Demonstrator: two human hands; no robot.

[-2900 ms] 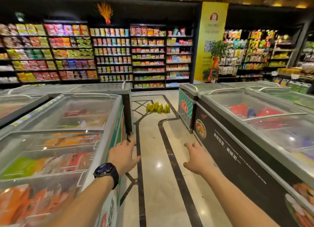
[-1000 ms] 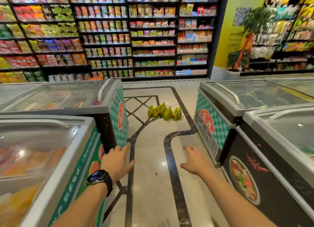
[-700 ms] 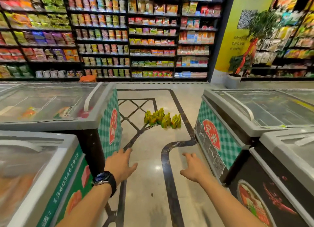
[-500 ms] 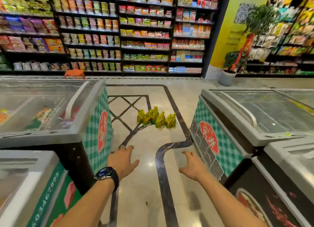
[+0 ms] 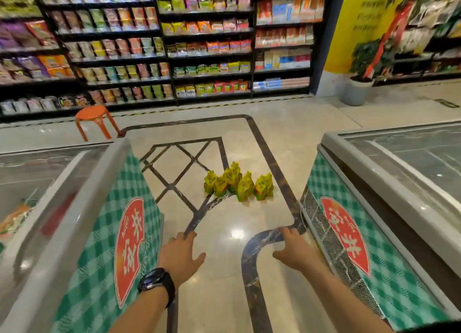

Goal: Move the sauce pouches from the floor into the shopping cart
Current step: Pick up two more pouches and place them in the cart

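Observation:
Several yellow-green sauce pouches (image 5: pixel 238 183) stand upright in a tight cluster on the tiled floor, ahead of me between two chest freezers. My left hand (image 5: pixel 181 255), with a black watch on the wrist, is stretched forward, empty, fingers spread. My right hand (image 5: pixel 295 250) reaches forward too, empty and open, close to the right freezer's corner. Both hands are well short of the pouches. No shopping cart is in view.
A green-checked chest freezer (image 5: pixel 107 223) flanks the aisle on the left and another (image 5: pixel 354 235) on the right. An orange stool (image 5: pixel 96 120) stands beyond the left freezer. Stocked shelves (image 5: pixel 204 45) line the back, with a potted plant (image 5: pixel 359 83) at far right.
I have walked forward down the aisle; the pouches are nearer and larger, the end freezers are beside me, and the orange stool has come fully into view. Both hands stay open and empty.

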